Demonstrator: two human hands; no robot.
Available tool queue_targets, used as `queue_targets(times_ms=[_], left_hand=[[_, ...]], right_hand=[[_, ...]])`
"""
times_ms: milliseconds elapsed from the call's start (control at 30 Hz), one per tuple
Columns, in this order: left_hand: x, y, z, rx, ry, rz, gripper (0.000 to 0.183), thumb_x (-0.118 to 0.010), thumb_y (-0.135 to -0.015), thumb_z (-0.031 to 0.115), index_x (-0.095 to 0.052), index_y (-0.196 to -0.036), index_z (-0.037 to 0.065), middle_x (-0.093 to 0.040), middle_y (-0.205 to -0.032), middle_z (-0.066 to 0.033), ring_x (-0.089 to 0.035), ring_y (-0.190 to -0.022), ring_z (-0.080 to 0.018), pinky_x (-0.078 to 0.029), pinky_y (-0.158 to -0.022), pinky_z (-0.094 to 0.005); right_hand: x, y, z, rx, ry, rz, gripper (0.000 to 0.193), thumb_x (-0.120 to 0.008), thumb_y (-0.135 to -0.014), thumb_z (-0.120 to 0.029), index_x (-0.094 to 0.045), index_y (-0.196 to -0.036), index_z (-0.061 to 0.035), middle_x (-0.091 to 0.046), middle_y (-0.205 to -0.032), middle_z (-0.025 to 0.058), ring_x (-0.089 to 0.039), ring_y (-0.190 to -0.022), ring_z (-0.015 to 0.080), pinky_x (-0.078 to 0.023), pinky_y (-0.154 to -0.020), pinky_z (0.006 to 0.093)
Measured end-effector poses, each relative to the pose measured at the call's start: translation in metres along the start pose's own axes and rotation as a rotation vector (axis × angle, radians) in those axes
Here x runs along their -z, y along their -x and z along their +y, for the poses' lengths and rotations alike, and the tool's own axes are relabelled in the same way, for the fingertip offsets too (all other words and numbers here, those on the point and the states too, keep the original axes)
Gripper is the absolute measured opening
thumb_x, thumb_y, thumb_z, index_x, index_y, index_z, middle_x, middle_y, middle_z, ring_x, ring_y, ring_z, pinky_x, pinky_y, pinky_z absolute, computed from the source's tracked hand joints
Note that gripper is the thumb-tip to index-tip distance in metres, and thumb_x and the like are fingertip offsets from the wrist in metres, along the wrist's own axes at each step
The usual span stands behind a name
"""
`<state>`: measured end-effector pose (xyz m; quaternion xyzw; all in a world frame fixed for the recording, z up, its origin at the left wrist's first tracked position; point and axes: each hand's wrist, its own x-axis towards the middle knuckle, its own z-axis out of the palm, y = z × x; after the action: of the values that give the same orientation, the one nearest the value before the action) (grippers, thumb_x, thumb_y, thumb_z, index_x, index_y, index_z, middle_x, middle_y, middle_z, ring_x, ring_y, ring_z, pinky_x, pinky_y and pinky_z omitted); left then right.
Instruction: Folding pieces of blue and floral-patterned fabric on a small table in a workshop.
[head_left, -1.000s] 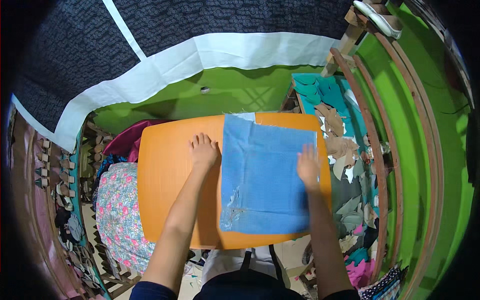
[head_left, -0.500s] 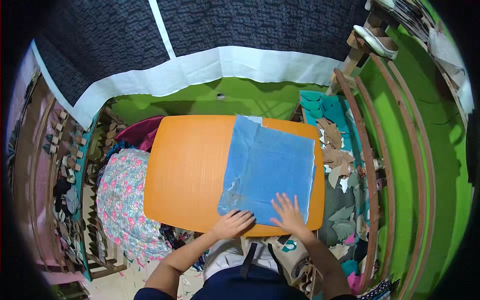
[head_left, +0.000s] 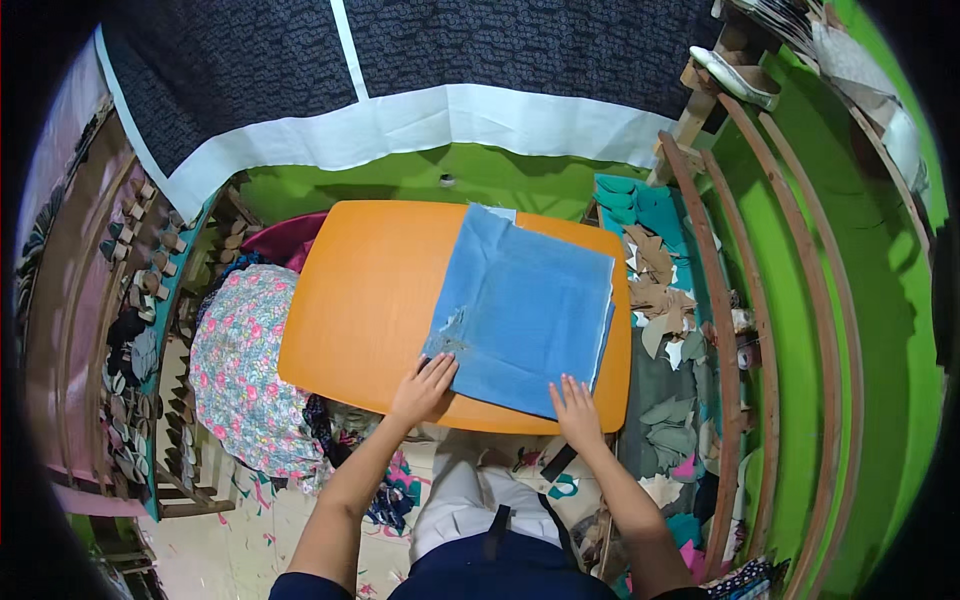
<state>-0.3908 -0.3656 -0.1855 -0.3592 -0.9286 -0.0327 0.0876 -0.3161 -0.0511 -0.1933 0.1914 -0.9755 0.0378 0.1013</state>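
A folded piece of blue denim cloth [head_left: 540, 300] with frayed edges lies flat on the right half of an orange table [head_left: 350, 300]. At the cloth's near left corner rests my left hand [head_left: 425, 388], palm down with fingers stretched out. My right hand [head_left: 577, 412] lies flat at the near right corner, its fingers spread on the denim. Neither hand grips anything. A worn, frayed patch shows on the cloth just beyond my left fingers.
Left of the table stands a bulging floral cloth bundle [head_left: 250, 370], with racks of shoe lasts [head_left: 150, 280] beyond it. On the right, a wooden-railed rack [head_left: 715, 380] holds grey and brown cut pieces [head_left: 665, 430]. Scraps litter the tiled floor [head_left: 260, 540].
My left hand has moved left along the near edge to the cloth's corner. My right hand has slid back toward the near edge. The view has shifted slightly.
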Motion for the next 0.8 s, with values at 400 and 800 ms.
queue_targets(times_ms=[400,800], left_hand=[[0.04,-0.002,-0.004,-0.104,-0.029,0.09,0.023,-0.049,-0.078,0.016,-0.056,-0.098,0.008,-0.058,-0.104,-0.0074,-0.032,-0.125,-0.0203,-0.016,-0.103,-0.0509],[0.165,-0.028,-0.026,-0.068,0.573,-0.521,0.041,-0.056,-0.066,0.032,-0.061,-0.094,0.002,-0.061,-0.089,-0.017,-0.055,-0.095,-0.0287,-0.014,-0.104,-0.0507]], right_hand=[[0.047,-0.006,0.002,-0.078,-0.174,-0.125,0.046,-0.042,-0.076,-0.003,-0.043,-0.122,-0.0068,-0.046,-0.122,0.0175,-0.044,-0.115,0.0253,-0.017,-0.097,0.0597],[0.123,-0.06,0.051,-0.094,-0.92,-1.064,0.036,-0.053,-0.084,-0.02,-0.049,-0.116,-0.0045,-0.059,-0.101,0.01,-0.052,-0.092,0.0182,-0.041,-0.08,0.0281]])
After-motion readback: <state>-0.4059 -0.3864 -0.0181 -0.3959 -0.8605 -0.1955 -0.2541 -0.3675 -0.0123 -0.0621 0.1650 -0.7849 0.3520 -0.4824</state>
